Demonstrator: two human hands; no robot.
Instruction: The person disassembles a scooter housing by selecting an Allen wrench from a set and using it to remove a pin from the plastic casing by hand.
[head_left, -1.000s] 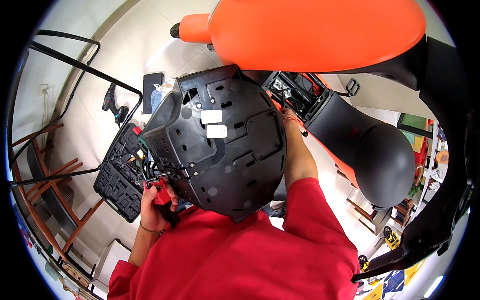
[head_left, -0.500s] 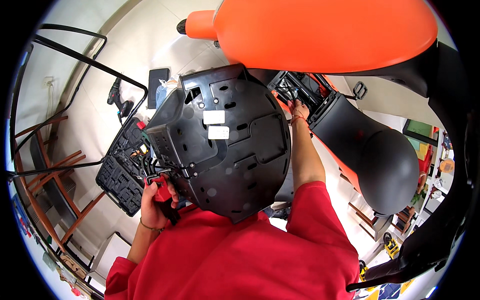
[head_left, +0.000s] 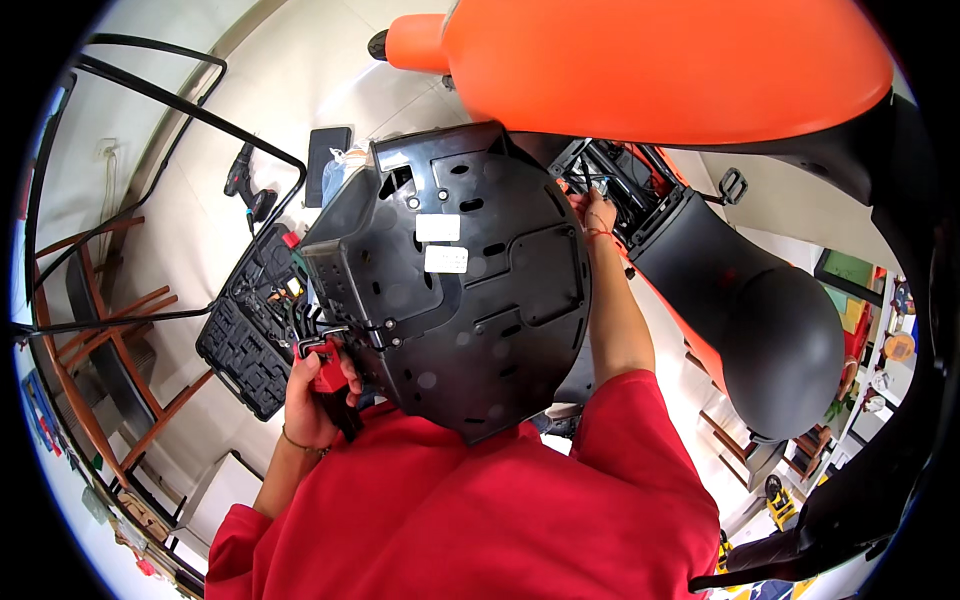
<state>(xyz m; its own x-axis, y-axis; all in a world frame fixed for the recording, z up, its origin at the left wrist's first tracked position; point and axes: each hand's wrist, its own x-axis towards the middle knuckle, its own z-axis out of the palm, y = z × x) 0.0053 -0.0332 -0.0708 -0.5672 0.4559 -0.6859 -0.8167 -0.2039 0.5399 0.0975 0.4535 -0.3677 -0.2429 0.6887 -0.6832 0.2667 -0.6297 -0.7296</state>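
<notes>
My left hand (head_left: 318, 390) is closed around a red holder (head_left: 325, 366) with several black hex keys (head_left: 303, 322) sticking up from it. It is beside the lower left edge of a large black plastic shell (head_left: 470, 345) with slots, screws and two white labels. Past the shell's right side, my right hand (head_left: 598, 212) reaches into the opened frame (head_left: 640, 180) of an orange and black vehicle, among dark cables. Its fingers are pinched together at the near edge of that opening. Whatever they grip is too small to make out.
A big orange body panel (head_left: 670, 70) spans the top. A long black seat (head_left: 740, 310) and a pedal (head_left: 733, 186) are at right. On the floor at left lie an open tool case (head_left: 245, 360), a cordless drill (head_left: 248, 185) and black tubing (head_left: 190, 105); wooden chairs (head_left: 110, 370) stand beyond.
The whole view has shifted slightly, so the scene appears a little farther right. The right fingers have changed pose slightly at the opening. The left hand keeps the same hold.
</notes>
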